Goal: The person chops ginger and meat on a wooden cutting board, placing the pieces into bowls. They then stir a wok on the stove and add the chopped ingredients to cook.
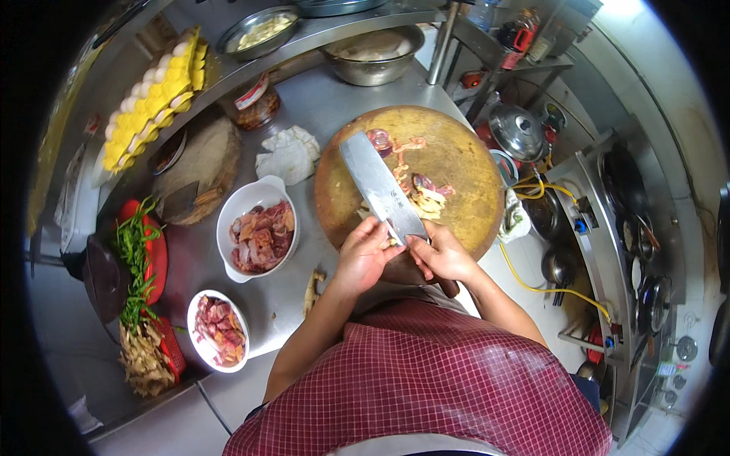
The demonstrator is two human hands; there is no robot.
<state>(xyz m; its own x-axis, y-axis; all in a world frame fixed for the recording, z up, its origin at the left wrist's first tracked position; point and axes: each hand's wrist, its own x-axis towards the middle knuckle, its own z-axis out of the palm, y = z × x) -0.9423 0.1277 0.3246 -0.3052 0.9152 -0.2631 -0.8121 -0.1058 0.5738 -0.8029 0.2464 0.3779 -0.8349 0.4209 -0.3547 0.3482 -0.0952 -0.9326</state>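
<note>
A Chinese cleaver (379,179) is in my right hand (443,251), its wide blade slanting up and left over the round wooden chopping board (473,165). My fingers grip it where blade meets handle, and the brown handle (448,286) sticks out below the hand. At the heel of the blade, my left hand (362,253) pinches a small pale piece (392,242), mostly hidden by the fingers. Beyond the blade lie a dark red piece of offal (378,141) and pinkish scraps (402,171). Pale yellow slices (428,204) sit right of the blade, beside another dark piece (422,182).
Left of the board stand a white bowl of cut meat (262,239) and a smaller one (219,330). A ginger root (312,290) lies near the counter edge. Green chillies (137,256), a cloth (287,154) and egg trays (154,108) are farther off. Stoves (633,239) line the right.
</note>
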